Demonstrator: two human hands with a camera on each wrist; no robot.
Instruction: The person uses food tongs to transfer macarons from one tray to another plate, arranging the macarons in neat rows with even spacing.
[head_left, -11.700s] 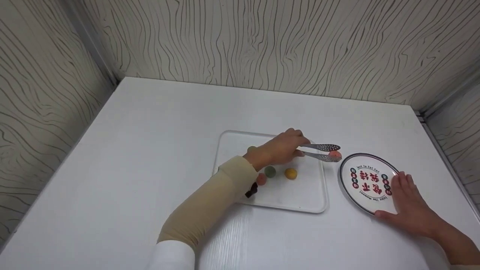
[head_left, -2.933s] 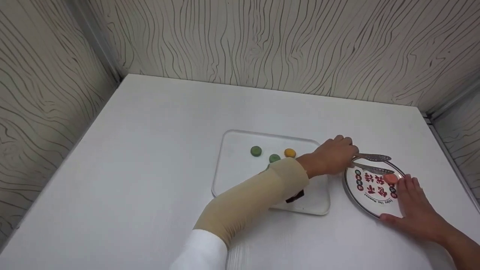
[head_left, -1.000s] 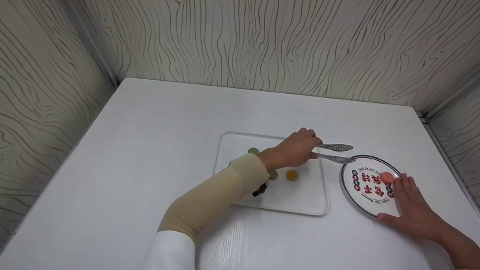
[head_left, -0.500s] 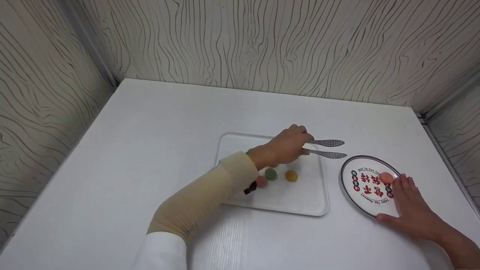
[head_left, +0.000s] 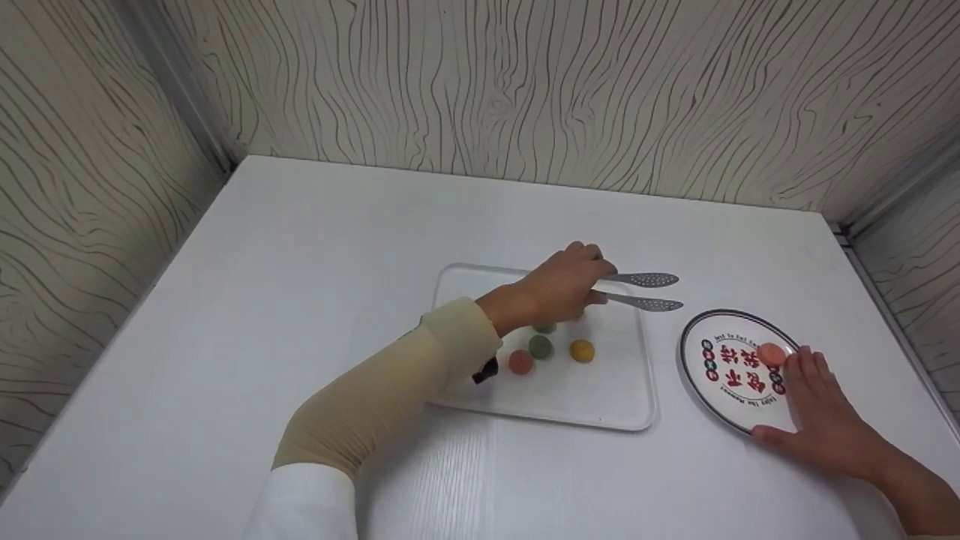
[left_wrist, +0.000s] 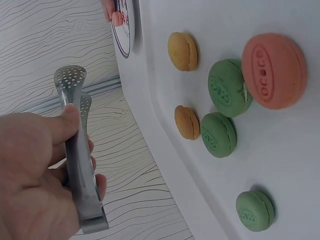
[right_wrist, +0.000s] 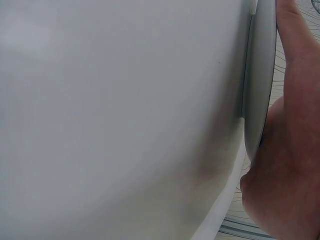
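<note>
My left hand (head_left: 562,285) grips metal tongs (head_left: 641,291) above the tray, their perforated tips apart with nothing between them. In the left wrist view the thumb lies along one arm of the tongs (left_wrist: 80,160). Beneath, on the white tray (head_left: 607,409), sit several macarons: a pink one (left_wrist: 274,71), green ones (left_wrist: 218,135) and yellow ones (left_wrist: 183,51); the left arm hides some from the head view. My right hand (head_left: 832,420) rests with straight fingers on the near right rim of a round plate (head_left: 742,416). A pink macaron (head_left: 771,355) lies on this plate by the fingertips.
The white table (head_left: 300,300) carries the tray and, to its right, the plate, with a narrow gap between. Wood-grain patterned walls (head_left: 480,90) stand behind and at both sides. A dark object (head_left: 486,370) shows beside the left wrist.
Earlier the tongs held a pink macaron, then reached over the plate; it now lies there. The left hand has drawn back leftward over the tray with the tongs. The right hand stays put.
</note>
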